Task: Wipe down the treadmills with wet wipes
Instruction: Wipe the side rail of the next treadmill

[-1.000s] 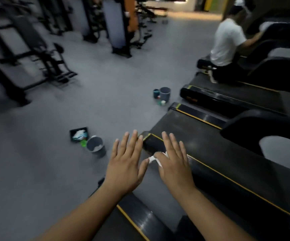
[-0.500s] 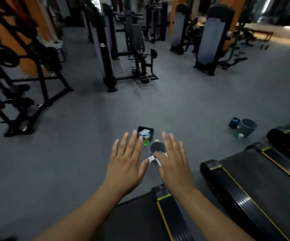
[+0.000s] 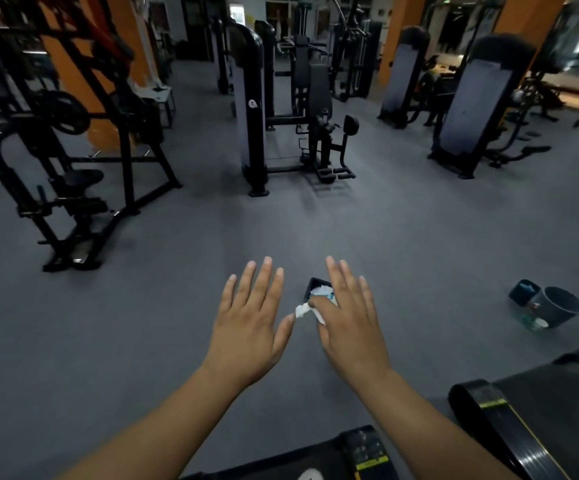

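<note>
Head view, gym floor (image 3: 142, 323).

- 9–10 o'clock of frame: weight rack (image 3: 73, 161), well apart from the work.
- Left hand (image 3: 250, 327): fingers straight and spread, palm down, holding nothing, hanging over bare floor.
- Wet wipe (image 3: 302, 310): small crumpled white wad in the gap between the two hands. It sits at 9 o'clock of the right hand (image 3: 348, 323), nipped by the thumb against the palm edge. The four fingers are straight and not wrapped round it, and only a tuft shows past the thumb.
- Tray (image 3: 313, 284): black, on the floor at 12 o'clock of the wad, holding white and blue material. Mostly hidden behind the right fingers.
- Near treadmill (image 3: 281, 462) at 6 o'clock of frame, second treadmill (image 3: 541, 420) at 4–5 o'clock. Neither hand touches either.
- Bucket (image 3: 560, 306) at 3 o'clock, well apart.

Judgement: hands are off the machines and over the supplies, so this is probably a wipe change or a move between treadmills. I cannot tell which.

To do it well:
- If changing, release the wad cleanly and take one fresh sheet.
- Open the sheet flat under the palm, since a thumb-only nip gives little wiping face.
- Return to the deck at 6 o'clock with the left hand free to brace.
</note>
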The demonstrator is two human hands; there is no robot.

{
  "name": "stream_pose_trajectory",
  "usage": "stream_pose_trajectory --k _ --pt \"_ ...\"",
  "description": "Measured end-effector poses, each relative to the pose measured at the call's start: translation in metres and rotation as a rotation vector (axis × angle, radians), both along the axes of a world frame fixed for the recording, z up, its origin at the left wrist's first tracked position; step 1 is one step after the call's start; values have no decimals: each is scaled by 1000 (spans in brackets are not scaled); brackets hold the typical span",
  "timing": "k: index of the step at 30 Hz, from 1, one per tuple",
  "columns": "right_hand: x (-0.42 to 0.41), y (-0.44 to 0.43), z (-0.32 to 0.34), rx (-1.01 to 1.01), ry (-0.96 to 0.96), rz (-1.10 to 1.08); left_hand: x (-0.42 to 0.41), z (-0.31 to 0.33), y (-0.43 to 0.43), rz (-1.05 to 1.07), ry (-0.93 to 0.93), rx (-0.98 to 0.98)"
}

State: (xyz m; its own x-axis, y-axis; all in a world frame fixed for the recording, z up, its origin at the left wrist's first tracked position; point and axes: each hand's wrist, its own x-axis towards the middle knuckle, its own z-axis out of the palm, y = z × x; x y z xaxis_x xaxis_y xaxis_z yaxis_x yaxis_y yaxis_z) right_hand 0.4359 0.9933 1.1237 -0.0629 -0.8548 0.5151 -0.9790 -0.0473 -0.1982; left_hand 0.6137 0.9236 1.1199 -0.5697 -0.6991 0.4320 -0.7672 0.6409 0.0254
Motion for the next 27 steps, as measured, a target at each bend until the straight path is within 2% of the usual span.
stream_pose_trajectory --k 7,18,23,27 --pt "-47 -96 -30 -39 -42 2 -48 -23 -94 -25 -38 17" --pt "-200 -227 -48 -110 -7 -142 -219 -20 -244 -179 -62 31" --pt "-261 -255 -67 -103 -6 -286 -298 -39 -298 -341 -87 45" --pt "-310 -261 -112 -104 -2 -460 -370 -84 -333 -536 -101 49"
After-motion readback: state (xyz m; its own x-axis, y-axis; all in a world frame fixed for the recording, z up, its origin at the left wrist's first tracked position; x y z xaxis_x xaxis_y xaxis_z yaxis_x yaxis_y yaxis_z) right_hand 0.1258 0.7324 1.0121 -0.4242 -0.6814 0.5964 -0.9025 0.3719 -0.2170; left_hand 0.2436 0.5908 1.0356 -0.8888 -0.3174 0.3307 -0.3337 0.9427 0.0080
